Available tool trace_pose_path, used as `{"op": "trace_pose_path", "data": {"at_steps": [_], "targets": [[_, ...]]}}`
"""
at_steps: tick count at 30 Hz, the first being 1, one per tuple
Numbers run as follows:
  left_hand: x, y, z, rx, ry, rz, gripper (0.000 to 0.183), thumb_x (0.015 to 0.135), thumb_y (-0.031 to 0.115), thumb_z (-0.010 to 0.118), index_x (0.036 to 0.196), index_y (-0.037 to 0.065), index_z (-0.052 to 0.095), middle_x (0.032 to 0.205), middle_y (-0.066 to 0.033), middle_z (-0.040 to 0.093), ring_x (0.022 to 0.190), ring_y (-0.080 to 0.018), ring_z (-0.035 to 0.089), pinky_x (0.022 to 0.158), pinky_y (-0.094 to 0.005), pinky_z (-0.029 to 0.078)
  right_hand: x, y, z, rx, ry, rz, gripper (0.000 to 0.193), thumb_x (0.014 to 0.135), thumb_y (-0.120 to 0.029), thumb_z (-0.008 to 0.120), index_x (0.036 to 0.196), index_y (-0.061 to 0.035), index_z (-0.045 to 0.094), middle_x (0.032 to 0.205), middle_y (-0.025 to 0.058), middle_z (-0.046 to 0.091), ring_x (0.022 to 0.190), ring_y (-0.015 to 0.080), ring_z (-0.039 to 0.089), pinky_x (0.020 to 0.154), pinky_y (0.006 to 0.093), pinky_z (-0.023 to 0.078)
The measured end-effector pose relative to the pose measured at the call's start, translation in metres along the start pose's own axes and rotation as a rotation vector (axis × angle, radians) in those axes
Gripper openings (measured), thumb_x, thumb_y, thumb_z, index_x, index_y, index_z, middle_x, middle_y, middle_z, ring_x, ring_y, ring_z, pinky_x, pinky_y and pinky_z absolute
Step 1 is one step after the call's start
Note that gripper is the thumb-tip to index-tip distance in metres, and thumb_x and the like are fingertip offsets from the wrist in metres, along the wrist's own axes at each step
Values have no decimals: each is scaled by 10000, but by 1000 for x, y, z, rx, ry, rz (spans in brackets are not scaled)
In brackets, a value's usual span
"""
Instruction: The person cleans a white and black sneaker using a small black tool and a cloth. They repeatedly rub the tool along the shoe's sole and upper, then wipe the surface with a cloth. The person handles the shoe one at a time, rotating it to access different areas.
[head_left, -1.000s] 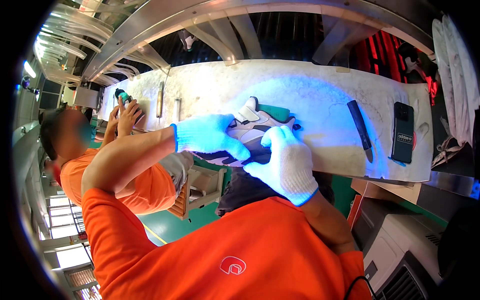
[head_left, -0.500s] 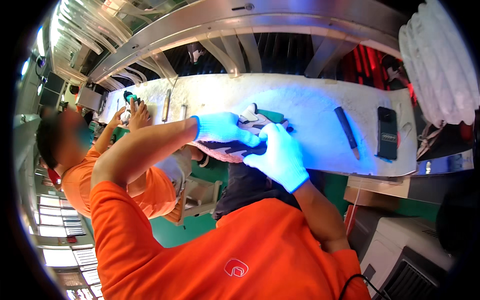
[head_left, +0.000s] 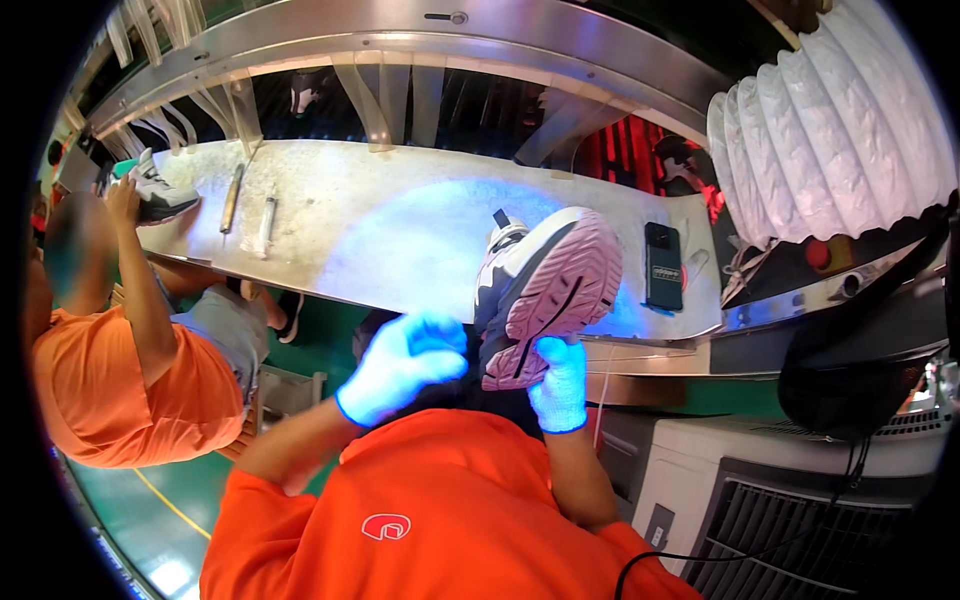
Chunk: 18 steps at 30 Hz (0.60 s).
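Observation:
My right hand (head_left: pixel 560 385), in a white knit glove lit blue, grips a sneaker (head_left: pixel 545 290) near its heel. The sneaker is raised over the table's near edge, its pink treaded sole facing me and its toe upward. White and dark upper parts show along its left side. My left hand (head_left: pixel 408 365), gloved alike, is left of the heel, apart from the shoe. Its fingers are half bent and spread from the thumb, with nothing visible between them.
A white worktable (head_left: pixel 390 230) carries a wooden-handled tool (head_left: pixel 232 200), a slim clear tube (head_left: pixel 266 228) and a black phone (head_left: pixel 663 265). A white ribbed duct (head_left: pixel 830 130) hangs at right. To the left, a co-worker in orange (head_left: pixel 150 380) handles another sneaker (head_left: pixel 158 190).
The sneaker has been lifted and turned from lying sideways to sole facing me. My left hand has come off it and moved back. The view has swung right; the dark tool no longer shows.

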<state>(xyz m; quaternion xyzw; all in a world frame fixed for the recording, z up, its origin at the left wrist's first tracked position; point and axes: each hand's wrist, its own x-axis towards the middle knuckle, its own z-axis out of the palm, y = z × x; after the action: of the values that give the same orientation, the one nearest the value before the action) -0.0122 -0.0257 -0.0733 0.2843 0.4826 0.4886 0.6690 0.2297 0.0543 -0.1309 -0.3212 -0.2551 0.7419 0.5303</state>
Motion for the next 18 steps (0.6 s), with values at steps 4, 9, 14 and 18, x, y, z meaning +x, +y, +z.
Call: {"op": "trace_pose_path", "data": {"at_steps": [4,9,14,18], "targets": [[0,-27,59,-15,8,116,753,853,103,969,1473,-42,567,1372,-125,706,1251,-200,687,1101,-390,576,-5,5,-2,48,-10,110,634,906,-53,739,1522,-7,595,1407,118,709,1275,284,705,1121,438,585],[18,-14,54,-91,185,150,537,796,172,1021,1141,-4,649,1050,-72,770,995,-127,714,901,-344,627,-25,16,7,-393,44,-80,695,857,-42,846,1498,-12,579,1328,70,713,1170,233,720,1009,405,603],[11,-20,38,423,180,248,568,720,228,1066,1081,13,685,1009,-98,786,919,-138,727,833,-356,630,-36,-94,71,-536,-172,-543,1126,760,-570,979,1534,100,511,1524,282,614,1373,395,655,1221,544,504],[13,-15,26,468,119,263,641,667,286,1087,1098,6,704,1001,-104,788,911,-143,732,851,-355,632,-15,-111,83,-574,-509,-294,918,828,-284,991,1531,92,536,1499,306,653,1420,405,643,1227,519,496]]}}
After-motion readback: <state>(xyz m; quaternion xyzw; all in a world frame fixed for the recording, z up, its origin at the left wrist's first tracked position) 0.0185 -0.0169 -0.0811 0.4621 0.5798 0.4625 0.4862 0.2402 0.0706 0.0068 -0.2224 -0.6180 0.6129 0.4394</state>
